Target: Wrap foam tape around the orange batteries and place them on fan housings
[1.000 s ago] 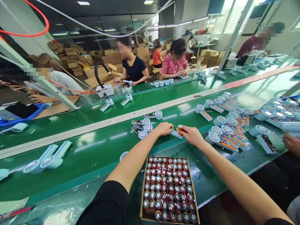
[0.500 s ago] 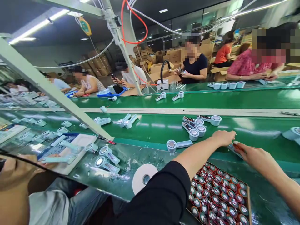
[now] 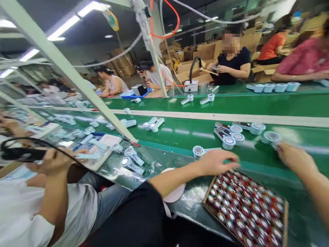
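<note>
One fan (image 3: 271,137) at right grip (image 3: 295,158)

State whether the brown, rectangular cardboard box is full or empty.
Largely full: round, metallic-topped, red-wired parts crowd the box.

the left sleeve (image 3: 138,212) is plain black cloth, matte and lightly creased, filling the lower middle of the frame; its hem curves round the arm near the elbow. below it the left forearm (image 3: 177,176) is bare, slim and smooth, leading to a bare left hand (image 3: 217,161). at the right edge the right forearm (image 3: 320,185) is bare too, and the bare right hand (image 3: 296,159) is blurred.
</note>
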`<action>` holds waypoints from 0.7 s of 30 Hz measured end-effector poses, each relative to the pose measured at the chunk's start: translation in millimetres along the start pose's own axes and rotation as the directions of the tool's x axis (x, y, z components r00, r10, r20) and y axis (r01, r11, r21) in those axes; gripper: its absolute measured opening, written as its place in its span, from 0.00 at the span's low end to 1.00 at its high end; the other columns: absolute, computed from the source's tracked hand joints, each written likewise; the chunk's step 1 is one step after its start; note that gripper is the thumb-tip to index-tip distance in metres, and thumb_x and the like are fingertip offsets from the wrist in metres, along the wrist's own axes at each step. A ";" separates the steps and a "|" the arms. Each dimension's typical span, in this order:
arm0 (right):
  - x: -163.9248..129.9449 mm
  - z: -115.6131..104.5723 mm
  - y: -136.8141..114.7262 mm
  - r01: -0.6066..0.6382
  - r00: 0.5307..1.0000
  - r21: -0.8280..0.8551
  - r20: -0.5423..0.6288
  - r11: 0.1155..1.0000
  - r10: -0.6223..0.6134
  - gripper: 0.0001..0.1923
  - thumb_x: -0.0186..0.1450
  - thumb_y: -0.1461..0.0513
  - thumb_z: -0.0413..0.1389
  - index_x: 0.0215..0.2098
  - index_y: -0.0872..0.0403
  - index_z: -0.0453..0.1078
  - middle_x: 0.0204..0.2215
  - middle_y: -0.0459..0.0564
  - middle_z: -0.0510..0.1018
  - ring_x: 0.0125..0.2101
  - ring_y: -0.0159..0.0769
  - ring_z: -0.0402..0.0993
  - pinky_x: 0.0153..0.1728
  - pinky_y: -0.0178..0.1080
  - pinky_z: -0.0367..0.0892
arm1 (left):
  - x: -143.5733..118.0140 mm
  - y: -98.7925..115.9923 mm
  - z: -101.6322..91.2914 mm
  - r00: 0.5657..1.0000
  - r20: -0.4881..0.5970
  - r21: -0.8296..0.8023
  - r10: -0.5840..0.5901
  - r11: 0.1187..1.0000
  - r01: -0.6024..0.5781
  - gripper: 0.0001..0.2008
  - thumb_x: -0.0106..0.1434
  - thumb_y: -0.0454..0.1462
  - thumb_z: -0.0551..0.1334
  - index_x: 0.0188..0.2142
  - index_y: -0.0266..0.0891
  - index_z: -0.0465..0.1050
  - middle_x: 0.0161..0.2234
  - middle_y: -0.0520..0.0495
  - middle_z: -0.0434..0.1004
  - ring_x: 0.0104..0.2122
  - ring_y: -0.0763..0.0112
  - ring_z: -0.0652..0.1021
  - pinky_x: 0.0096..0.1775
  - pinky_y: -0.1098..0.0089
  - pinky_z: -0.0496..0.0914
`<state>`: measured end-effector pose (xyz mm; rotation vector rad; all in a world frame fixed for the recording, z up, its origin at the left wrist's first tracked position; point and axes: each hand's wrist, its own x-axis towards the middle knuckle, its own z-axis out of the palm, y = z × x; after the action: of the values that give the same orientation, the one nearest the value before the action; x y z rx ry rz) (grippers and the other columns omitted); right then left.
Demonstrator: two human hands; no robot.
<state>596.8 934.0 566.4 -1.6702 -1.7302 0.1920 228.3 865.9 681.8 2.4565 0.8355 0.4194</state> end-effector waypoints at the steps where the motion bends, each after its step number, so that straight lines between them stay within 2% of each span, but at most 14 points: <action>1: 2.7 -2.9 -9.9 -0.032 0.999 -0.071 0.006 0.997 0.033 0.12 0.62 0.53 0.50 0.23 0.46 0.62 0.22 0.59 0.74 0.20 0.41 0.66 0.32 0.51 0.60 | -51.8 -10.7 -12.9 0.992 -0.045 0.041 -0.120 0.992 0.122 0.17 0.74 0.47 0.57 0.48 0.42 0.80 0.48 0.43 0.84 0.50 0.65 0.81 0.57 0.65 0.72; 2: 4.3 -5.7 -19.9 -0.062 0.998 -0.126 -0.005 0.990 0.062 0.12 0.63 0.54 0.50 0.24 0.48 0.63 0.26 0.63 0.76 0.24 0.45 0.71 0.34 0.52 0.62 | -101.0 -24.6 -22.9 0.971 -0.092 0.092 -0.222 0.969 0.230 0.16 0.73 0.48 0.58 0.43 0.43 0.81 0.44 0.44 0.85 0.48 0.63 0.81 0.57 0.62 0.72; 3: 3.6 -8.8 -30.7 -0.089 0.996 -0.183 -0.025 0.979 0.086 0.13 0.65 0.55 0.49 0.26 0.50 0.67 0.32 0.67 0.78 0.31 0.48 0.75 0.39 0.53 0.63 | -145.8 -39.6 -29.3 0.957 -0.107 0.152 -0.269 0.947 0.283 0.13 0.71 0.47 0.61 0.43 0.45 0.82 0.44 0.45 0.85 0.50 0.61 0.81 0.60 0.59 0.71; 4: -0.9 -12.0 -43.5 -0.099 0.995 -0.202 -0.040 0.974 0.093 0.14 0.66 0.55 0.50 0.30 0.53 0.71 0.39 0.71 0.79 0.37 0.51 0.77 0.43 0.54 0.64 | -185.0 -53.6 -32.4 0.955 -0.104 0.223 -0.278 0.929 0.295 0.13 0.67 0.47 0.65 0.47 0.47 0.81 0.50 0.46 0.84 0.56 0.57 0.78 0.63 0.55 0.68; 5: -10.1 -15.4 -59.1 -0.109 0.994 -0.223 -0.054 0.969 0.099 0.16 0.68 0.54 0.50 0.36 0.55 0.74 0.44 0.71 0.79 0.41 0.51 0.77 0.47 0.53 0.65 | -218.2 -64.6 -32.9 0.954 -0.080 0.299 -0.287 0.907 0.298 0.19 0.64 0.48 0.68 0.53 0.50 0.79 0.56 0.46 0.80 0.61 0.53 0.74 0.64 0.51 0.67; 7: -43.8 -21.7 -100.7 -0.111 0.993 -0.186 -0.049 0.976 0.103 0.20 0.71 0.51 0.52 0.50 0.56 0.76 0.48 0.65 0.80 0.41 0.47 0.78 0.47 0.49 0.68 | -266.2 -75.4 -29.8 0.954 -0.026 0.414 -0.298 0.866 0.282 0.35 0.61 0.48 0.69 0.66 0.51 0.67 0.66 0.44 0.70 0.68 0.48 0.66 0.63 0.47 0.68; 9: -94.3 -25.5 -153.4 -0.097 0.995 -0.024 0.001 0.995 0.097 0.21 0.72 0.49 0.55 0.56 0.51 0.75 0.46 0.56 0.82 0.37 0.42 0.79 0.42 0.45 0.71 | -292.1 -75.4 -27.5 0.958 0.046 0.470 -0.282 0.853 0.228 0.42 0.59 0.48 0.70 0.71 0.51 0.59 0.70 0.42 0.63 0.70 0.45 0.62 0.61 0.47 0.71; 11: -150.9 -23.7 -210.1 -0.086 0.994 0.212 0.076 0.974 0.072 0.17 0.71 0.50 0.57 0.53 0.48 0.76 0.47 0.53 0.82 0.41 0.43 0.79 0.43 0.44 0.73 | -301.7 -72.7 -29.0 0.970 0.093 0.490 -0.226 0.858 0.153 0.39 0.58 0.43 0.69 0.69 0.53 0.63 0.69 0.45 0.66 0.69 0.46 0.64 0.59 0.49 0.73; 13: -201.6 -13.0 -264.2 -0.173 0.974 0.406 0.208 0.897 0.094 0.16 0.72 0.52 0.57 0.54 0.47 0.76 0.44 0.51 0.83 0.39 0.41 0.80 0.40 0.41 0.74 | -300.2 -70.6 -31.9 0.987 0.054 0.500 -0.151 0.860 0.104 0.33 0.59 0.37 0.66 0.65 0.51 0.68 0.65 0.45 0.72 0.66 0.48 0.69 0.59 0.51 0.74; 15: -238.1 6.6 -310.4 -0.357 0.897 0.522 0.424 0.775 0.128 0.24 0.71 0.52 0.59 0.64 0.47 0.68 0.38 0.49 0.83 0.31 0.37 0.78 0.32 0.38 0.74 | -290.9 -67.5 -32.9 0.995 -0.087 0.478 -0.052 0.874 0.088 0.27 0.60 0.36 0.65 0.60 0.46 0.71 0.59 0.42 0.77 0.63 0.47 0.71 0.60 0.49 0.72; 17: -259.8 30.4 -344.4 -0.481 0.799 0.553 0.595 0.681 0.081 0.30 0.68 0.52 0.63 0.66 0.47 0.66 0.34 0.46 0.82 0.27 0.36 0.77 0.28 0.36 0.72 | -275.4 -62.0 -30.6 0.974 -0.224 0.419 0.022 0.905 0.076 0.21 0.61 0.38 0.65 0.55 0.44 0.72 0.53 0.42 0.80 0.60 0.47 0.73 0.64 0.43 0.66; 18: -266.5 41.5 -355.9 -0.487 0.770 0.554 0.637 0.675 0.033 0.25 0.68 0.53 0.63 0.62 0.47 0.71 0.33 0.45 0.83 0.27 0.35 0.77 0.29 0.35 0.72 | -266.1 -59.1 -28.3 0.962 -0.272 0.385 0.038 0.920 0.073 0.18 0.63 0.38 0.65 0.53 0.46 0.73 0.51 0.44 0.80 0.59 0.48 0.74 0.66 0.41 0.63; 20: -274.9 57.7 -367.0 -0.377 0.759 0.532 0.647 0.758 -0.077 0.09 0.72 0.55 0.59 0.43 0.49 0.79 0.29 0.44 0.82 0.27 0.34 0.77 0.31 0.34 0.71 | -247.0 -56.2 -22.6 0.938 -0.347 0.315 0.009 0.943 0.107 0.14 0.65 0.36 0.64 0.50 0.49 0.73 0.50 0.48 0.81 0.58 0.51 0.75 0.68 0.38 0.58; 21: -276.9 61.5 -366.6 -0.274 0.753 0.491 0.644 0.827 -0.134 0.12 0.73 0.56 0.56 0.35 0.50 0.79 0.26 0.43 0.81 0.26 0.33 0.77 0.31 0.33 0.69 | -238.2 -56.9 -19.4 0.919 -0.392 0.261 -0.048 0.952 0.161 0.14 0.66 0.37 0.65 0.51 0.49 0.73 0.51 0.48 0.80 0.58 0.51 0.75 0.67 0.38 0.60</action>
<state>238.0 645.8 621.1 -1.2724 -1.8157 1.3525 10.8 760.7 637.0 2.6167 1.2646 0.8059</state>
